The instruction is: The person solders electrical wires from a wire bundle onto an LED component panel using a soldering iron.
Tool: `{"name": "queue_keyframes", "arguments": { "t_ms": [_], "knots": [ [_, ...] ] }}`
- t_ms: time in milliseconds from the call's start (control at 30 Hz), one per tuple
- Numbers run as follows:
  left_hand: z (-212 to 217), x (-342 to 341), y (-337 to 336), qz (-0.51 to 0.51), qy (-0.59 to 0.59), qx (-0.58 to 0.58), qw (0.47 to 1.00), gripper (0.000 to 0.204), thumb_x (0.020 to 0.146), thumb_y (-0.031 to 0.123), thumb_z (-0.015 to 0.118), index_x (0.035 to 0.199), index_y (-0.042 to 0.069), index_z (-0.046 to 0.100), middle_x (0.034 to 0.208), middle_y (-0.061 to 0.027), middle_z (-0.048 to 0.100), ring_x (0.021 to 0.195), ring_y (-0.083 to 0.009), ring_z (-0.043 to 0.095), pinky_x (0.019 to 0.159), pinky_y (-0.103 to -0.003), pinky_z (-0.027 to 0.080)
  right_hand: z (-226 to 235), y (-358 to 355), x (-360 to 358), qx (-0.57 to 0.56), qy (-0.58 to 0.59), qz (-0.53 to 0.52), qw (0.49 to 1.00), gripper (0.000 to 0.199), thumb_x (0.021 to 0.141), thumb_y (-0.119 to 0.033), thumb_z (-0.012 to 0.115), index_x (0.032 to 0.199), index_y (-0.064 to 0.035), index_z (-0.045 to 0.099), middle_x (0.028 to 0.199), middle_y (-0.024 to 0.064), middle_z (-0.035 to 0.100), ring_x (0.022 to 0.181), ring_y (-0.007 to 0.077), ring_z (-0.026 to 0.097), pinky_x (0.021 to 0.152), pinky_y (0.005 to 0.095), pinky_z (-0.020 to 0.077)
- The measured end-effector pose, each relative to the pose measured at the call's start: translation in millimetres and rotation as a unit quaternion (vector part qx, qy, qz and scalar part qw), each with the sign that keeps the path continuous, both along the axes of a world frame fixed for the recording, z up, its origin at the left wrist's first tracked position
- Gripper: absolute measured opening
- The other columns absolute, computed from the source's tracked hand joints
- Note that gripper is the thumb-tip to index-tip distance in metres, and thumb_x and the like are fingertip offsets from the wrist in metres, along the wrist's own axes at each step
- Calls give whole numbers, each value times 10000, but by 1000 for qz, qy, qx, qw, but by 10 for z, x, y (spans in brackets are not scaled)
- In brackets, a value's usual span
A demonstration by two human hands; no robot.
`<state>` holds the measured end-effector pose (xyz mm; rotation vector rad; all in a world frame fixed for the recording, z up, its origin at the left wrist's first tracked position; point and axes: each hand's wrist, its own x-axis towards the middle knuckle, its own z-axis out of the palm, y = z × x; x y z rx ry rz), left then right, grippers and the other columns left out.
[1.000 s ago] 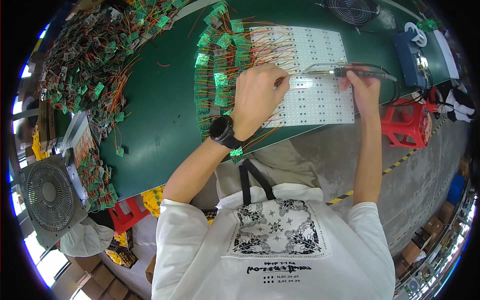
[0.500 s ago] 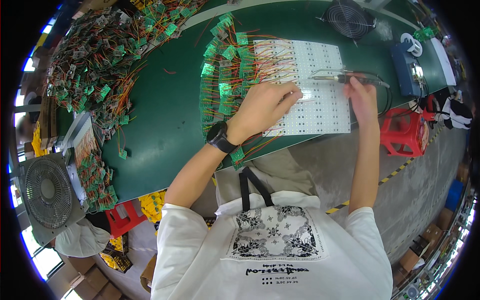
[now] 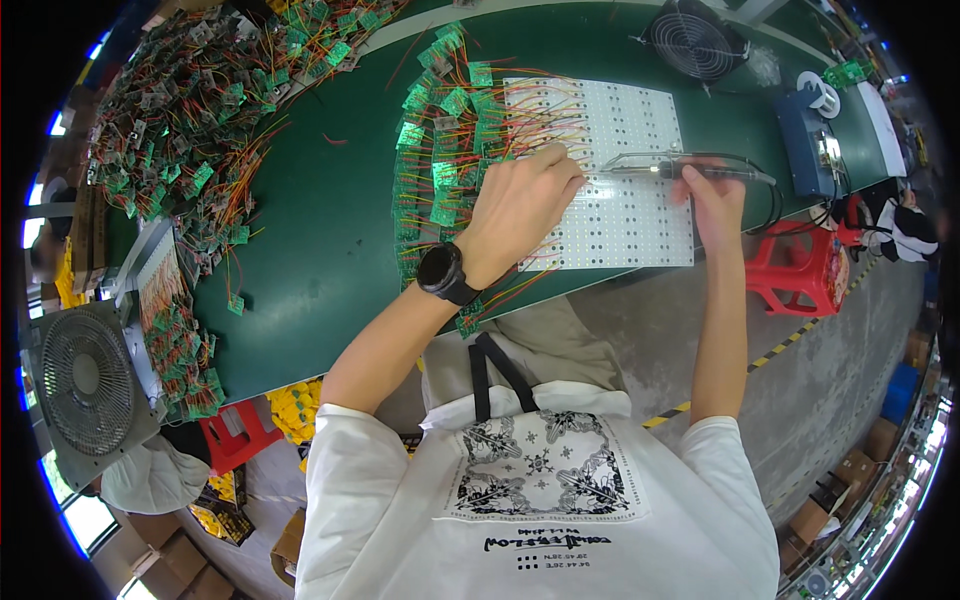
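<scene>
My right hand (image 3: 714, 205) is closed round a soldering iron (image 3: 655, 170), which has a thin metal tube along its upper side. The iron's tip points left and lies close to the fingertips of my left hand (image 3: 525, 205). My left fingers are pinched together over a white panel (image 3: 645, 235) dotted with small holes or pads; what they pinch is hidden. Red and yellow wires (image 3: 548, 110) run from the panel's left part to small green circuit boards (image 3: 443, 172), lined up in columns to the left. My left hand and wrist cover some of these wires and boards.
A large heap of wired circuit boards (image 3: 180, 110) fills the table's far left. At the right stand a blue soldering station (image 3: 803, 140), a white spool (image 3: 822, 95) and a black fan (image 3: 692, 42). A grey fan (image 3: 85, 385) is at the left, a red stool (image 3: 800, 270) at the right.
My left hand has shifted slightly left and its fingers have drawn together. My right hand has brought the iron a little left, so its tip now meets the area by my left fingertips.
</scene>
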<state>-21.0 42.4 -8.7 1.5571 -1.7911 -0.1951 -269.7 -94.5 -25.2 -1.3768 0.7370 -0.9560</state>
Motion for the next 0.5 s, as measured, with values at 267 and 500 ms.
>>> {"name": "queue_keyframes", "arguments": {
  "t_ms": [267,500],
  "knots": [
    [-23,0,-14,3,19,2,1000,128,856,151,654,850,25,675,819,-97,613,690,-314,621,601,-399,498,36,29,5,-11,21,14,1000,198,871,-26,665,1033,79,623,770,126,662,626,174,625,581,281,492],
    [-25,2,-17,1,19,0,1000,128,856,149,653,837,24,671,815,-94,614,680,-308,622,584,-394,492,35,32,2,-20,19,27,999,191,865,-17,665,1027,77,623,778,129,659,630,179,630,582,286,497]
  ]
}}
